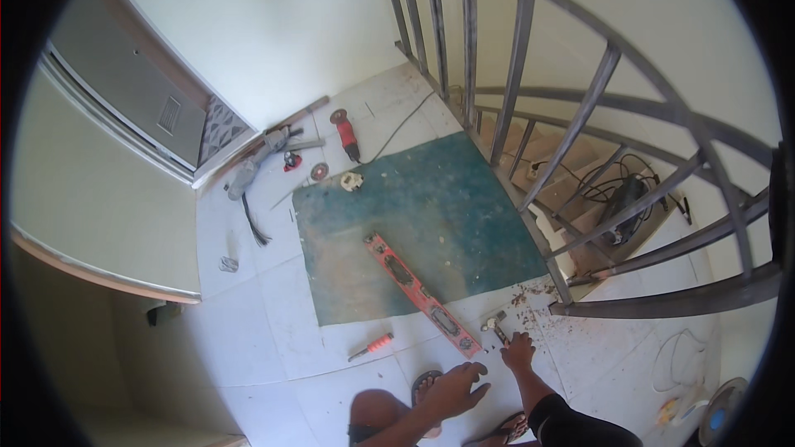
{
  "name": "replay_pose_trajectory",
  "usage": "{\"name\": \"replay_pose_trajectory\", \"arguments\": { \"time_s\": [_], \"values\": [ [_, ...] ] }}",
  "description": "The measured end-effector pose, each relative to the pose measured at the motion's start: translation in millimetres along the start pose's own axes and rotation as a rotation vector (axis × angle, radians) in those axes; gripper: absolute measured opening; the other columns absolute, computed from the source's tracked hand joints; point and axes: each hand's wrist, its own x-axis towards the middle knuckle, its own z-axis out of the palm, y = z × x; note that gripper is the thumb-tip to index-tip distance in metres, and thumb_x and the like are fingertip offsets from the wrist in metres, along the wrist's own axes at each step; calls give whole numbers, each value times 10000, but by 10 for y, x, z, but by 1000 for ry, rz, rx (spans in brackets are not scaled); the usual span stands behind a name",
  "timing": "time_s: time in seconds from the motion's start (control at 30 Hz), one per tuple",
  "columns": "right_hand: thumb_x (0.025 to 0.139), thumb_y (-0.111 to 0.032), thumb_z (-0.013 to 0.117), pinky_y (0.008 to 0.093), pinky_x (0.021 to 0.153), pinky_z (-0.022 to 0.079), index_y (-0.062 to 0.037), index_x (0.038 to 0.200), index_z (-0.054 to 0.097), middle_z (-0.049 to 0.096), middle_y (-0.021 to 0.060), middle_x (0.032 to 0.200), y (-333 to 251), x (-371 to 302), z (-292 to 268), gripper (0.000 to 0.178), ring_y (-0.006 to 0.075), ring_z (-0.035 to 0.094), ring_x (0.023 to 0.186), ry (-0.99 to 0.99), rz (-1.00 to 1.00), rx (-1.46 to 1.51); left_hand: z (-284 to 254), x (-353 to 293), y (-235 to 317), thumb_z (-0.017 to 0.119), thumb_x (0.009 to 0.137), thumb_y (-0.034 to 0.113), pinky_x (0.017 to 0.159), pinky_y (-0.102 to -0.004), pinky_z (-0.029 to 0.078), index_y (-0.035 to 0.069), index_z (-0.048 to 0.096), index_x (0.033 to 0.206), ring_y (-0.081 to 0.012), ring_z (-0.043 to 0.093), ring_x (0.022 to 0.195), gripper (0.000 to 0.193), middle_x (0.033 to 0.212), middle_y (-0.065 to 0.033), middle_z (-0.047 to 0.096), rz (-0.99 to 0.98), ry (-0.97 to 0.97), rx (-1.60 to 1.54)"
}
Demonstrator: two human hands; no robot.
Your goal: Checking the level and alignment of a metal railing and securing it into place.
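My right hand (517, 352) is closed around the handle of a small hammer (495, 324), whose head is low over the white tiles or resting on them; I cannot tell which. Beside it, my left hand (454, 391) is empty, with its fingers apart, above my sandalled foot. A red spirit level (421, 291) lies slantwise from the green mat (373, 269) onto the tiles, its near end close to my left hand. To the left of it, a thin tool with an orange handle (379, 343) rests on the floor.
A red angle grinder (348, 139), a disc (320, 171) and a grey power tool (257, 165) lie beyond the mat. Metal railings (580, 124) border the stairs at right, where a dark machine with cables (627, 205) stands. Brown debris (530, 298) litters the tiles.
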Motion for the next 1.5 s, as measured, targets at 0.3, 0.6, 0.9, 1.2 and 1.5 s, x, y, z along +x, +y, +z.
{"name": "replay_pose_trajectory", "arguments": {
  "time_s": [0.3, 0.6, 0.9, 1.2, 1.5],
  "values": [
    [717, -218, 712, 432, 810, 477, -40, 1005, 580, 553, 194, 991, -1615, -384, -2464, 363, 367, 567, 932, -94, -264, 263, -6, -646, -58, 703, 750, 146, 615, -336, 509, 32, 564, 965, -259, 625, 650, 280, 780, -132, 616, -57, 653, 246],
    [725, -81, 693, 388, 707, 482, -35, 935, 589, 569, 145, 900, -2874, -665, -5216, 239, 289, 598, 780, 440, -315, 434, -1535, -930, 228, 683, 756, 286, 731, -419, 516, 26, 595, 981, -347, 647, 778, 355, 774, -171, 661, -568, 421, -252],
    [652, -120, 747, 440, 899, 387, -61, 1052, 531, 497, 145, 1103, -3518, 294, -6711, 459, 363, 462, 1062, 794, -216, 303, -2955, -655, -718, 690, 712, 271, 702, -359, 531, 21, 646, 884, -254, 663, 703, 307, 755, -151, 670, -833, 422, 5],
    [611, -258, 797, 439, 805, 456, -35, 1163, 490, 556, 197, 1077, -4052, 2046, -7092, 670, 368, 557, 994, 195, 22, 299, -4250, 1935, -650, 665, 812, 203, 544, -282, 457, -39, 600, 892, -140, 555, 592, 264, 740, -71, 612, -675, 610, -286],
    [673, -181, 715, 470, 600, 470, -26, 787, 532, 589, 192, 625, -3847, 2309, -6816, 265, 407, 597, 636, 66, 196, 202, -6298, 6001, 1290, 688, 829, 248, 917, -315, 407, -36, 516, 1150, -220, 533, 1042, 462, 1092, -141, 571, -30, 708, -436]
  ]
}}
